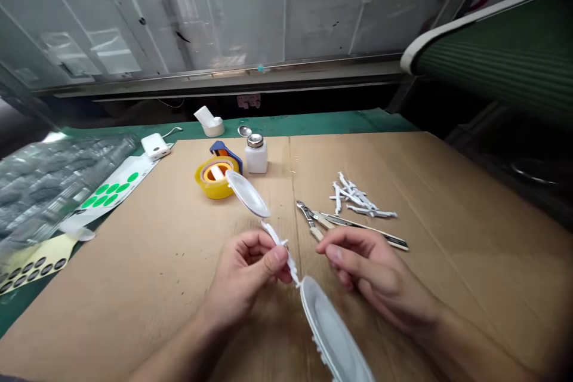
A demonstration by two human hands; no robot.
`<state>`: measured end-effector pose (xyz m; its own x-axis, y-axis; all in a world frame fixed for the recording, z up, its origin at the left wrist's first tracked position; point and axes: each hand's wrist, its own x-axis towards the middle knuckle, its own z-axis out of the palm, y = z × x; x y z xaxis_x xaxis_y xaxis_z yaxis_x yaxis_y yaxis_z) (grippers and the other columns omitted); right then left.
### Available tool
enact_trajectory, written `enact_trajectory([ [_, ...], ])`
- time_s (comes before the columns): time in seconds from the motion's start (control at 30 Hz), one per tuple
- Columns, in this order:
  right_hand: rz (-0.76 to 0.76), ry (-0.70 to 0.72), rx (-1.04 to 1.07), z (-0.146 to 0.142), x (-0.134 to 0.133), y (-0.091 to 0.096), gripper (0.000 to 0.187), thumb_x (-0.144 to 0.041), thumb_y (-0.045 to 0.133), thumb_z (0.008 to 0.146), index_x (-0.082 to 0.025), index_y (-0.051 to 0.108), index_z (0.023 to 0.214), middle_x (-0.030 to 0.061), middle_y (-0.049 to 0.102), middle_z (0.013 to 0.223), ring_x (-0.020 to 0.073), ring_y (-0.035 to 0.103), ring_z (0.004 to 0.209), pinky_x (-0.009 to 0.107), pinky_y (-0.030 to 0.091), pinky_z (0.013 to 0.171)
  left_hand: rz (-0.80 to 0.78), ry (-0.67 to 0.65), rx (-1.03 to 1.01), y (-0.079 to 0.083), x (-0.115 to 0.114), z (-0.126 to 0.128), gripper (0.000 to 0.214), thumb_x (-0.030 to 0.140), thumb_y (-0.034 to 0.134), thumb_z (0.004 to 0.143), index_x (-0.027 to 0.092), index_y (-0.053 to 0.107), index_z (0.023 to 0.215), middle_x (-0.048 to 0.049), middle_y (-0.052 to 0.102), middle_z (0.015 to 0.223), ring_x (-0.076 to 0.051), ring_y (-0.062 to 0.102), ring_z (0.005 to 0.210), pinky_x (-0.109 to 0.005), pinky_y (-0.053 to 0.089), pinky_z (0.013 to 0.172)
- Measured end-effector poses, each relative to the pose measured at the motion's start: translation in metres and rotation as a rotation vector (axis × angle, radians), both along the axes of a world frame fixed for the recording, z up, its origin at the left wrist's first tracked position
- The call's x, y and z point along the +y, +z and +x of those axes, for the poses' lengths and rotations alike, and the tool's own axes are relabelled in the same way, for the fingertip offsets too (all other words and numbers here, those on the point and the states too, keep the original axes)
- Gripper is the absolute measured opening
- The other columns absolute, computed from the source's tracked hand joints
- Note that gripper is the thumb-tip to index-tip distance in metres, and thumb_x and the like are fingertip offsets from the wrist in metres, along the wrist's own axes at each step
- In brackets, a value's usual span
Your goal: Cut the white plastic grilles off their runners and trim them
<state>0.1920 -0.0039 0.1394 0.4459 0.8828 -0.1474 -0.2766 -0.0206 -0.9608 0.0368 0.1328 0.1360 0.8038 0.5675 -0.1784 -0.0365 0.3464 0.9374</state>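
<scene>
A white plastic moulded piece is pinched between the thumb and fingers of my left hand (253,268), which grips its thin connecting runner (290,265). One oval white disc (248,194) sits at the far end of this runner, and a larger oval disc (333,334) at the near end, cut off by the lower frame edge. To the right, my right hand (371,268) hovers apart from the piece, fingers loosely curled with nothing visible in them. Just beyond its fingertips lie nippers (310,218) with pale handles and a slim craft knife (376,231).
A pile of white plastic runner scraps (356,197) lies at right on the cardboard (147,274). Farther back are a yellow tape roll (203,182), a blue tape dispenser (235,158) and a white pump bottle (256,158). Sticker sheets (110,188) and bubble wrap (58,185) lie left.
</scene>
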Motion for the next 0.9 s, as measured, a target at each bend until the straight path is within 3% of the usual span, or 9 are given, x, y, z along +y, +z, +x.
enact_trajectory([
  [0.1,0.047,0.064,0.012,-0.007,0.002,0.000,0.029,-0.045,0.081,0.073,-0.019,0.072,0.082,-0.0014,0.056,0.064,0.0085,0.044,0.054,0.020,0.037,0.047,-0.047,-0.126,0.024,-0.003,-0.012,0.002,0.034,0.042,0.083,0.073,0.015,0.064,0.069,-0.0026,0.067,0.059,-0.008,0.060,0.053,-0.017,0.045,0.053],
  [0.27,0.071,0.070,-0.045,-0.011,0.002,0.002,0.024,-0.035,0.085,0.070,-0.016,0.071,0.076,-0.0003,0.060,0.065,0.0088,0.048,0.055,0.020,0.037,0.047,-0.025,-0.204,0.061,-0.006,-0.017,0.002,0.034,0.042,0.082,0.074,0.014,0.063,0.072,-0.0047,0.069,0.062,-0.011,0.061,0.055,-0.021,0.048,0.054],
  [0.5,0.133,-0.177,-0.056,0.003,0.001,-0.004,0.027,-0.038,0.083,0.075,-0.017,0.066,0.071,-0.0040,0.051,0.057,0.0065,0.042,0.050,0.018,0.034,0.045,-0.004,-0.072,0.041,-0.004,-0.008,0.004,0.034,0.041,0.084,0.073,0.014,0.064,0.071,-0.0019,0.068,0.060,-0.007,0.061,0.054,-0.014,0.048,0.053],
  [0.6,0.160,-0.331,-0.020,0.016,0.002,-0.001,0.030,-0.039,0.088,0.067,-0.017,0.068,0.071,-0.0029,0.055,0.059,0.0067,0.044,0.048,0.019,0.034,0.042,-0.056,0.059,-0.013,-0.002,0.007,0.003,0.031,0.040,0.084,0.073,0.013,0.068,0.075,-0.0011,0.069,0.062,-0.007,0.060,0.052,-0.013,0.048,0.051],
  [0.7,0.194,-0.493,0.017,0.031,0.003,0.003,0.036,-0.039,0.094,0.055,-0.018,0.071,0.072,-0.0032,0.056,0.060,0.0058,0.044,0.047,0.017,0.034,0.040,-0.167,0.201,-0.154,0.002,0.036,-0.010,0.028,0.036,0.086,0.070,0.014,0.073,0.082,-0.0001,0.071,0.064,-0.008,0.062,0.050,-0.015,0.050,0.048],
  [0.73,0.202,-0.537,0.029,0.036,0.003,0.004,0.037,-0.039,0.095,0.053,-0.018,0.072,0.072,-0.0035,0.056,0.059,0.0055,0.044,0.047,0.017,0.034,0.040,-0.178,0.231,-0.208,0.004,0.047,-0.016,0.030,0.037,0.088,0.067,0.016,0.073,0.082,0.0018,0.071,0.063,-0.009,0.063,0.050,-0.015,0.051,0.048],
  [0.8,0.206,-0.600,0.054,0.043,0.003,0.005,0.040,-0.039,0.096,0.049,-0.017,0.073,0.072,-0.0031,0.056,0.059,0.0046,0.043,0.046,0.016,0.032,0.039,-0.175,0.259,-0.312,0.009,0.068,-0.030,0.040,0.042,0.096,0.047,0.020,0.070,0.069,0.0106,0.064,0.052,-0.004,0.054,0.040,-0.011,0.046,0.043],
  [0.9,0.202,-0.630,0.099,0.047,0.002,0.005,0.043,-0.042,0.095,0.048,-0.016,0.074,0.075,-0.0027,0.056,0.062,0.0035,0.041,0.046,0.015,0.030,0.037,-0.164,0.284,-0.383,0.015,0.083,-0.048,0.035,0.055,0.085,0.064,0.025,0.070,0.074,0.0115,0.063,0.054,-0.006,0.057,0.045,-0.012,0.045,0.045],
])
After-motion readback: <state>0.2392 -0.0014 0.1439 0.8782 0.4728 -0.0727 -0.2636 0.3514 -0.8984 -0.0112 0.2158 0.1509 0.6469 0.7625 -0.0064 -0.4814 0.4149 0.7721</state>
